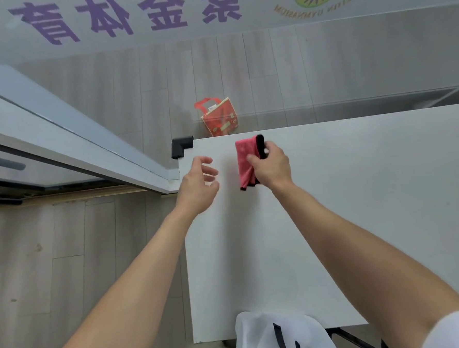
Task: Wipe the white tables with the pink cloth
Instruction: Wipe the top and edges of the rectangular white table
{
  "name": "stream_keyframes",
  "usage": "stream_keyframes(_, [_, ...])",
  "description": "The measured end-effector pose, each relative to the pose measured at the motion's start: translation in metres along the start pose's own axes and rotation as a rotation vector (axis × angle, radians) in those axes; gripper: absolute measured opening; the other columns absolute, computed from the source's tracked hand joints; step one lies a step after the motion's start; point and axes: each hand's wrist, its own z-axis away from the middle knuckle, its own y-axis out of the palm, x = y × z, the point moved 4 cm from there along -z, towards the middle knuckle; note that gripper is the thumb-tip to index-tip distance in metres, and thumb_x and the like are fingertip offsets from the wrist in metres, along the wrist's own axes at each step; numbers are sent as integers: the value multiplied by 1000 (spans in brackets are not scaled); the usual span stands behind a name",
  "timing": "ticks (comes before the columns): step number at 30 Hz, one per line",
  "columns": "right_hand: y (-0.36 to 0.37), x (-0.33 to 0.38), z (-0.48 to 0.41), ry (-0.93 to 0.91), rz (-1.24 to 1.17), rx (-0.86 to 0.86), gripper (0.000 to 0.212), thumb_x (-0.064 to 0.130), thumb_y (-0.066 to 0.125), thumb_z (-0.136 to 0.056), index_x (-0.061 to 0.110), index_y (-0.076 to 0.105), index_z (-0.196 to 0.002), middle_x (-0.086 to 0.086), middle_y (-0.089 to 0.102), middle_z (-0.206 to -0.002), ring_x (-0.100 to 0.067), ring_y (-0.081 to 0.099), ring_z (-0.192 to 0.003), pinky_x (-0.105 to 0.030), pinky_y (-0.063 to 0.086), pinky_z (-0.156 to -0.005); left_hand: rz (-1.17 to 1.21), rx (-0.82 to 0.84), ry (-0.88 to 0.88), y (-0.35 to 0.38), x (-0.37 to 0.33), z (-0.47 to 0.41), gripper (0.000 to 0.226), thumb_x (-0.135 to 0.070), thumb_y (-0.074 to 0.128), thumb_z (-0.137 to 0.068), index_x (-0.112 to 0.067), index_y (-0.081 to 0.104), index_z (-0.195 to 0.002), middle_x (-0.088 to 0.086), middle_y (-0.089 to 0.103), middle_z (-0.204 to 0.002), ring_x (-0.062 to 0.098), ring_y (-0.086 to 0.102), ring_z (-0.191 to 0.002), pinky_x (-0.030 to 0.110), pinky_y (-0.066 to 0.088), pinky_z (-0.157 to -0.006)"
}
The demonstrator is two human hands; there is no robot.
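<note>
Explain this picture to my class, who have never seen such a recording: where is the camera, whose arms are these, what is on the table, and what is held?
There is no machine here. The camera sits on a person's head and looks down, so the two bare arms are that person's own. They stand at a white table, which has a black corner guard on its far left corner. The right hand curls its fingers round a folded pink cloth with black edging, near the table's far edge. The left hand is open beside it and holds nothing. Beyond the table, a red bag stands on the floor.
</note>
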Motion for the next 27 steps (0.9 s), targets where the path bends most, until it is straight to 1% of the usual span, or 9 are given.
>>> stream_keyframes(2, [-9,24,-10,-277,93,-151,23,40,63,-108,27,69,-125,5,75,-98,-22,69,-90,-33,50,-76,-444,1,113,0,12,-1,97,-33,89,-86,-28,31,-163,4,41,-163,26,36,-155,53,39,-124])
stream_keyframes(4, [-2,32,-27,-602,298,-217,27,26,58,-109,28,69,-135,4,77,-113,-22,68,-102,-35,52,-91,-714,151,115,8,26,-6,147,-61,95,-70,-32,-6,-172,8,-11,-179,32,-12,-167,58,7,-135])
stream_keyframes(6, [21,8,-50,-755,576,-106,43,8,60,-100,17,65,-141,-8,69,-137,-33,61,-130,-46,43,-117,-873,325,67,22,38,-9,174,-77,94,-55,-31,-34,-164,11,-46,-168,35,-42,-157,62,-14,-131])
stream_keyframes(8, [36,-16,-62,-720,728,12,52,17,62,-99,12,55,-151,-15,53,-156,-39,44,-150,-53,26,-131,-932,386,19,33,44,-12,187,-81,95,-46,-27,-48,-155,16,-63,-153,39,-56,-145,68,-23,-124])
stream_keyframes(10, [41,-21,-68,-698,787,20,59,41,55,-101,13,49,-153,-13,49,-155,-36,40,-150,-53,19,-133,-906,408,-15,36,47,-13,191,-78,97,-44,-26,-53,-150,17,-70,-144,40,-63,-137,72,-25,-121])
stream_keyframes(14, [70,8,-76,-624,883,-52,79,71,36,-99,10,52,-146,-14,59,-134,-38,50,-129,-53,24,-126,-891,444,-27,35,46,-12,193,-79,97,-42,-25,-56,-146,18,-69,-143,42,-64,-135,74,-25,-118])
stream_keyframes(19, [146,43,-60,-777,798,29,74,69,36,-102,12,60,-142,-11,66,-125,-35,56,-118,-48,34,-115,-945,493,-95,34,42,-11,186,-81,92,-48,-19,-56,-142,26,-60,-152,46,-63,-135,75,-30,-114])
stream_keyframes(22, [95,20,-76,-818,786,1,66,66,41,-105,16,59,-143,-9,66,-127,-33,57,-119,-46,37,-114,-875,467,-66,31,40,-8,191,-78,96,-43,-25,-54,-148,20,-66,-148,41,-64,-135,72,-32,-115])
stream_keyframes(27, [0,-23,-107,-560,809,-235,56,63,37,-109,19,70,-119,-12,69,-111,-37,57,-111,-50,38,-113,-832,483,-43,29,41,-6,189,-75,98,-47,-28,-54,-150,15,-69,-145,39,-65,-135,71,-29,-118])
